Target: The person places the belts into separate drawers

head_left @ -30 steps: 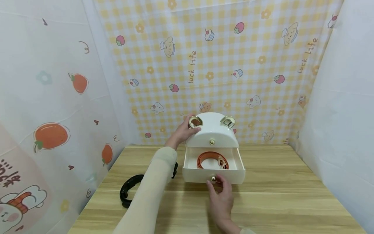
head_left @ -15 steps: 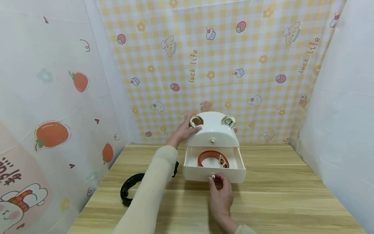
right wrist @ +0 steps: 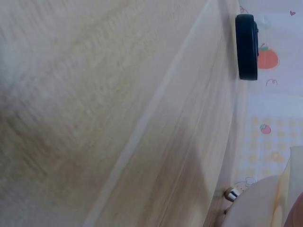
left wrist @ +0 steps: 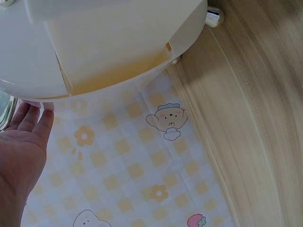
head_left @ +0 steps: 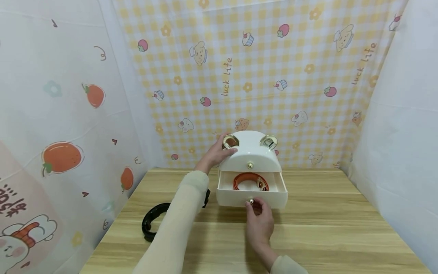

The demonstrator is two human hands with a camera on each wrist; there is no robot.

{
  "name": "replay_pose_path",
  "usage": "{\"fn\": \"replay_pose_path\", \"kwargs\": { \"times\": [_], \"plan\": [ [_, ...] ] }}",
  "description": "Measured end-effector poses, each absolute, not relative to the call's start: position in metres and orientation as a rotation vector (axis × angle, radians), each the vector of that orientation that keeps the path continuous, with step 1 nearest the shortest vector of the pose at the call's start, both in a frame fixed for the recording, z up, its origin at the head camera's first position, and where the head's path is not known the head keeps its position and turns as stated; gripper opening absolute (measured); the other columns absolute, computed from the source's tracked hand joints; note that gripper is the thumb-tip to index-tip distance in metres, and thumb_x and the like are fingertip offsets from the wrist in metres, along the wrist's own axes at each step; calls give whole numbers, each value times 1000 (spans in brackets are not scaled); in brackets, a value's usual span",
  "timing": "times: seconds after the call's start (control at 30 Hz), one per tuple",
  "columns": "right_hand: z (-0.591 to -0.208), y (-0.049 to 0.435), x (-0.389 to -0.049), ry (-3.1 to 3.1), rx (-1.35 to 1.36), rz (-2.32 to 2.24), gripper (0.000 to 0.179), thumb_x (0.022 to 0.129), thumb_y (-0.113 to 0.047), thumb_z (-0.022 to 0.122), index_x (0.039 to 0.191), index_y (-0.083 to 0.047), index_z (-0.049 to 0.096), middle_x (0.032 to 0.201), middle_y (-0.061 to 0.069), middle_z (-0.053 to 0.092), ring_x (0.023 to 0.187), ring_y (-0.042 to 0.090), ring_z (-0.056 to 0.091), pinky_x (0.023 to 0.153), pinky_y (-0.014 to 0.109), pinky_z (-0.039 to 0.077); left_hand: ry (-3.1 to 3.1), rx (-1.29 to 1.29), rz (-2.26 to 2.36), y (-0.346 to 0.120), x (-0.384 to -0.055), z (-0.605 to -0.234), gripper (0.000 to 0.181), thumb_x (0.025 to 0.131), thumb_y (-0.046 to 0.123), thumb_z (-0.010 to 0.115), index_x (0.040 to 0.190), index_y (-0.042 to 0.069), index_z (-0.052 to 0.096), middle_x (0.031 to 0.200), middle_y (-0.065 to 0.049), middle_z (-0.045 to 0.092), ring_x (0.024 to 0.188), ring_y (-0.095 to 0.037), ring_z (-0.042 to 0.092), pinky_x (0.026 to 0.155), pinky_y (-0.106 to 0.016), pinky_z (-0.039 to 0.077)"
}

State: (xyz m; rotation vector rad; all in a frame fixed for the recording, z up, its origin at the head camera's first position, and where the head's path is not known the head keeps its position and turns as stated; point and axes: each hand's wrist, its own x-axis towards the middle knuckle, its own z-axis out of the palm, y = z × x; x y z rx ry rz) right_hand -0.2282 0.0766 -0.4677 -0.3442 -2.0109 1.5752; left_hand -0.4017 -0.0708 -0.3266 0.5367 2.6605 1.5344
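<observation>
A small white drawer box (head_left: pixel 251 154) with a domed top and two gold, ear-like rings stands on the wooden table. My left hand (head_left: pixel 216 153) holds its upper left side, thumb on top by one ring; in the left wrist view, the fingers (left wrist: pixel 41 124) reach to the back edge. The lower drawer (head_left: pixel 232 198) is partly pulled out, and a coiled orange-brown belt (head_left: pixel 247 177) with a gold-coloured buckle lies inside. At the drawer's front, my right hand (head_left: pixel 260 224) pinches the round gold knob (head_left: pixel 251 201) between thumb and fingers.
A coiled black belt (head_left: pixel 148 222) lies on the table to the left, partly hidden by my left sleeve. Wooden tabletop (head_left: pixel 325 228) extends to the right of the box. Printed cloth (head_left: pixel 246 68) hangs behind, and pale cloths enclose both sides.
The lower drawer has slid partway back into the box, with my right hand moving along on its knob. My left hand stays at the box's upper left.
</observation>
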Motion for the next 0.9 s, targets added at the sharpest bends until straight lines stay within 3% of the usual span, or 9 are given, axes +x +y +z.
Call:
{"fn": "replay_pose_path", "kwargs": {
  "times": [0.2, 0.53, 0.9],
  "plan": [
    [-468, 76, -235, -1989, -338, 1575, 26, 87, -15, 78, 110, -8, 67, 102, 5, 67, 91, 17, 63, 72, 18, 50, 2666, 556, 1531, -71, -402, -326, 75, 95, 35, 68, 155, 27, 24, 154, -10, 39, 144, -31, 31, 114, -52, 28],
    [-461, 79, -246, -2046, -369, 1569, 25, 90, -18, 75, 111, -9, 66, 102, 6, 67, 95, 20, 62, 81, 36, 49, 2668, 567, 1533, -71, -404, -327, 74, 95, 33, 69, 154, 27, 25, 152, -12, 43, 143, -32, 34, 113, -53, 28],
    [-460, 81, -261, -2059, -409, 1553, 24, 88, -21, 75, 109, -10, 68, 100, 5, 68, 92, 20, 62, 79, 36, 46, 2671, 555, 1524, -70, -404, -327, 73, 95, 32, 69, 153, 30, 26, 154, -11, 41, 142, -33, 34, 112, -54, 30]
  ]
}}
